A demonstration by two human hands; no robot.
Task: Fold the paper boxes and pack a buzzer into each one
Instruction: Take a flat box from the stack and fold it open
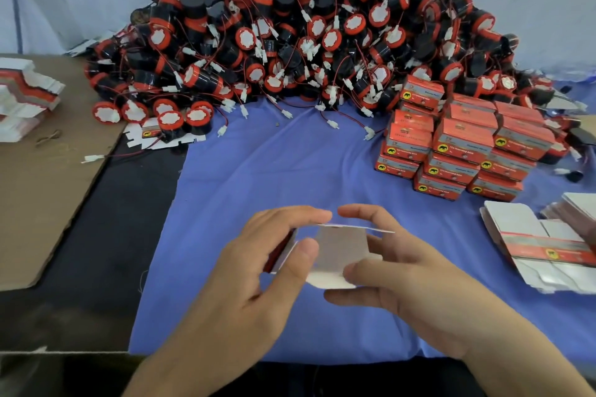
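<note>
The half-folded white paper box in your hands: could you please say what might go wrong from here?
The half-folded white paper box, pinched by the left hand and right hand, could crease or tear at its thin flaps. Pulling one from the tangled pile of black-and-red buzzers may drag neighbours out with it.

Blue cloth (258, 171) over dark table (113, 235); brown cardboard sheet (42, 203) at left.
</note>
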